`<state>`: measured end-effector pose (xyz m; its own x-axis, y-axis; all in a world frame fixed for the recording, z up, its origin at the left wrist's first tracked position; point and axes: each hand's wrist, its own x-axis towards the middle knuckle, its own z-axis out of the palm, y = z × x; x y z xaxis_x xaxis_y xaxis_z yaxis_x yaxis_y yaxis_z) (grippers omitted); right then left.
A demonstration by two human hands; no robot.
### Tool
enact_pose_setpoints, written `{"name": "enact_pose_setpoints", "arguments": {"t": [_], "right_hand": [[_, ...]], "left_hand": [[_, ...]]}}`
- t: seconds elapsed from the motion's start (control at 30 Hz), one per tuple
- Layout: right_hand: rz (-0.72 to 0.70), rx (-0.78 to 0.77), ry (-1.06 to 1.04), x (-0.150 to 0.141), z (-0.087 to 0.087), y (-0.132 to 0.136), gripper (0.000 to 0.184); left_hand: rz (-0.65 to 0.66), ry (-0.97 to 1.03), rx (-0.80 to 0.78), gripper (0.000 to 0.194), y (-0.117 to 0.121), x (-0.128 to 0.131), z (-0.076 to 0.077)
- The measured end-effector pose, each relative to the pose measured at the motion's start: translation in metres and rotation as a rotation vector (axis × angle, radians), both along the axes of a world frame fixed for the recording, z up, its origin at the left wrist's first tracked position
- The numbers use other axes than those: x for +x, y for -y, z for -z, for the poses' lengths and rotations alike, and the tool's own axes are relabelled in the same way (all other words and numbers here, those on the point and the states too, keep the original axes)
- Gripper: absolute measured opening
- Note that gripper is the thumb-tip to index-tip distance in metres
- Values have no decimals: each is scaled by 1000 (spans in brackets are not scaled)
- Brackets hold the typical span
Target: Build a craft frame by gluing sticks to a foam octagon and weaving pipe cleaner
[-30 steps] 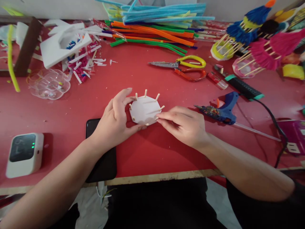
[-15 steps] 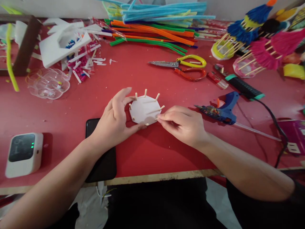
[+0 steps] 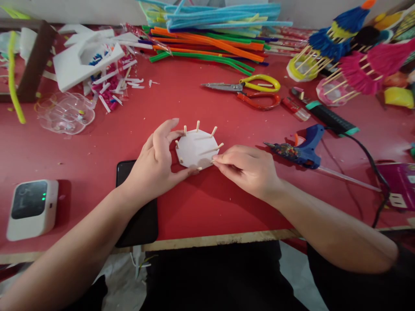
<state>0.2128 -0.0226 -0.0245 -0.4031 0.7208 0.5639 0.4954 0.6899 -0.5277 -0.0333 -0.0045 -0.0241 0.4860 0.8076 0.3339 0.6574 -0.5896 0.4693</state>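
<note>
A white octagonal foam piece (image 3: 197,149) lies on the red table, with several short wooden sticks standing up around its edge. My left hand (image 3: 161,151) grips it from the left, the fingers at its far edge and the thumb at its near edge. At the right near corner, my right hand (image 3: 248,170) pinches a small wooden stick (image 3: 214,161) between thumb and fingertips. Most of that stick is hidden by the fingers. To the right of this hand lies a blue glue gun (image 3: 298,151) with a clear glue stick in its back.
Pliers-like scissors (image 3: 241,87), a lighter (image 3: 295,109) and a green-black cutter (image 3: 332,117) lie beyond my right hand. Pipe cleaners (image 3: 210,41) are piled at the back. Foam scraps (image 3: 86,58) sit back left. A black phone (image 3: 142,222) lies beneath my left forearm. Small stick-built models (image 3: 366,73) stand at right.
Almost nothing differs. My right fingertips have shifted very slightly left at the stick, while the left hand keeps its hold on the foam piece.
</note>
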Motion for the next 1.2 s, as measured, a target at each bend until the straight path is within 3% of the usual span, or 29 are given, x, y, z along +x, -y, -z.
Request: {"name": "enact_pose_setpoints", "arguments": {"t": [0.23, 0.4, 0.5, 0.6, 0.7, 0.83, 1.03, 1.2], "right_hand": [[50, 72, 18, 0, -4, 3, 8], [50, 141, 18, -1, -10, 8, 10], [42, 111, 89, -1, -9, 7, 8], [50, 83, 105, 0, -7, 5, 9], [51, 63, 105, -1, -6, 4, 11], [65, 60, 99, -3, -3, 4, 15], [96, 44, 44, -2, 0, 1, 2], [100, 33, 34, 1, -1, -3, 4]], "left_hand": [[-16, -25, 27, 98, 2, 3, -3], [-175, -171, 69, 121, 9, 4, -7], [-124, -190, 64, 132, 10, 1, -7], [-28, -197, 47, 114, 8, -1, -6], [-11, -175, 38, 94, 6, -1, -5], [-46, -140, 62, 99, 5, 2, -3], [-37, -111, 92, 124, 4, 0, -1], [19, -80, 66, 100, 3, -4, -1]]}}
